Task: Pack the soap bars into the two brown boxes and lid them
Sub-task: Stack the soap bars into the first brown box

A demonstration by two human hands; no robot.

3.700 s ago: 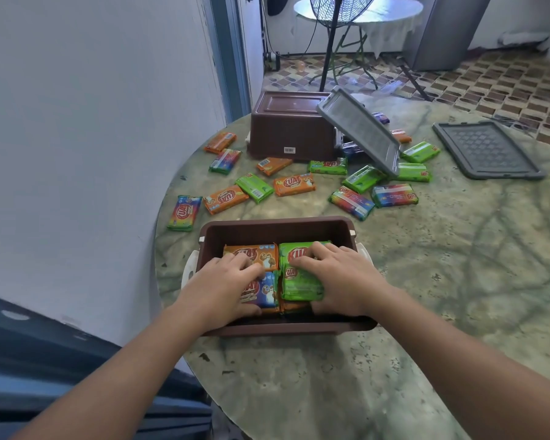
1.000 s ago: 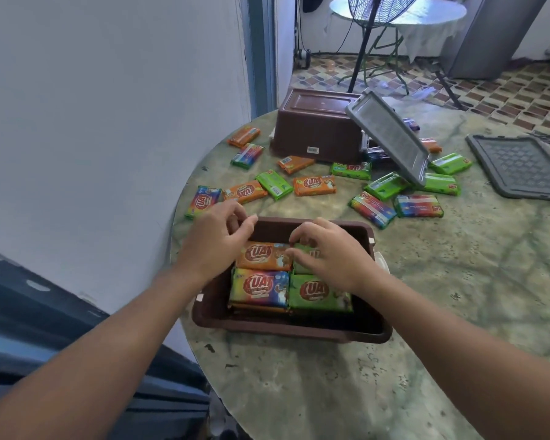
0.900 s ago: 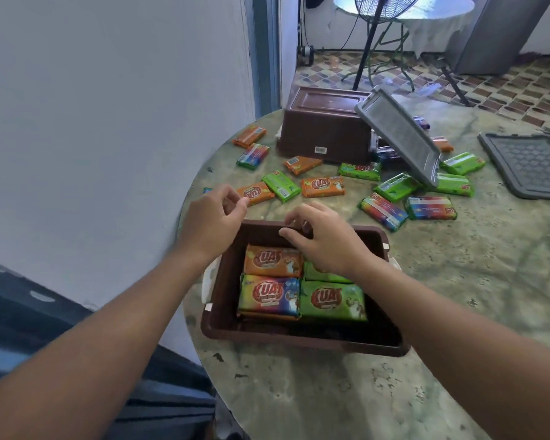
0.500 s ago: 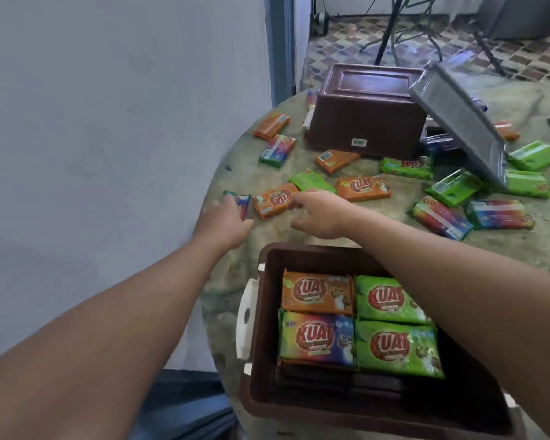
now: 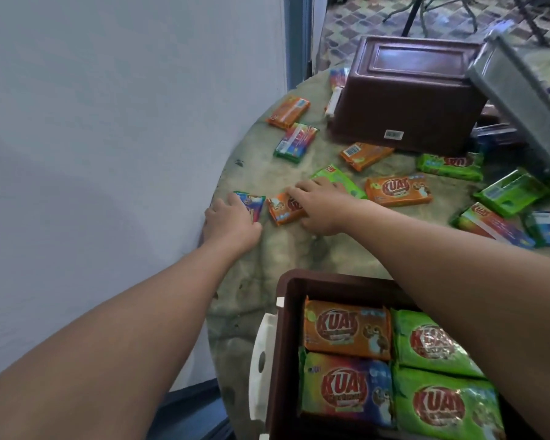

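The near brown box (image 5: pixel 287 300) stands open at the bottom, its top layer an orange bar (image 5: pixel 346 328), a rainbow bar (image 5: pixel 346 389) and two green bars (image 5: pixel 432 344). Beyond it, my left hand (image 5: pixel 231 222) closes over a rainbow soap bar (image 5: pixel 254 201) lying at the table's left edge. My right hand (image 5: pixel 318 206) straddles an orange soap bar (image 5: pixel 281 210) on the table, fingertips touching a green bar (image 5: pixel 342 181). The second brown box (image 5: pixel 407 100) sits upside down at the back, with a grey lid (image 5: pixel 521 100) leaning on it.
Several loose bars lie around: orange (image 5: pixel 288 111), rainbow (image 5: pixel 296 141), orange (image 5: pixel 397 190), green (image 5: pixel 448 163) and others at the right. A white wall (image 5: pixel 108 154) runs along the table's left edge. The near box has a white latch (image 5: pixel 262 360) on its left side.
Both hands left the near box and reached forward over the table. The left one came down on the rainbow bar, the right one on the orange bar. The view moved closer.
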